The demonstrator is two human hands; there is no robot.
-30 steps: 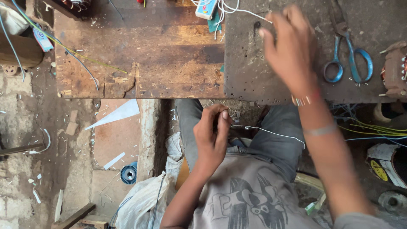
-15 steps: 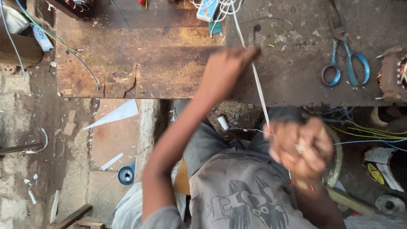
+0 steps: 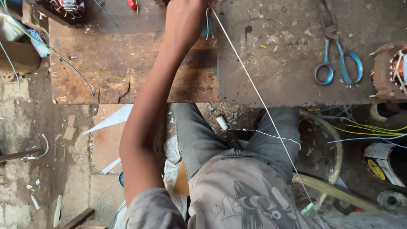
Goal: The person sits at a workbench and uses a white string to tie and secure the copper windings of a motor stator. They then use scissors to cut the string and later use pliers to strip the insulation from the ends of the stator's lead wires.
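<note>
White wire point(image 3: 254, 89) taut from left grip point(image 3: 186, 10)

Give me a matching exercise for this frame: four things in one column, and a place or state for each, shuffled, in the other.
Things:
1. scissors
2. white cord
3. left hand
4. copper-wound motor part

Places or states:
A. at the right edge of the bench
B. stretched straight from the top of the view down across the lap
C. lying flat on the dark bench top, blue handles toward the person
D. reaching out to the far end of the bench, at the top edge of the view

Pairs: 1-C, 2-B, 3-D, 4-A
</note>
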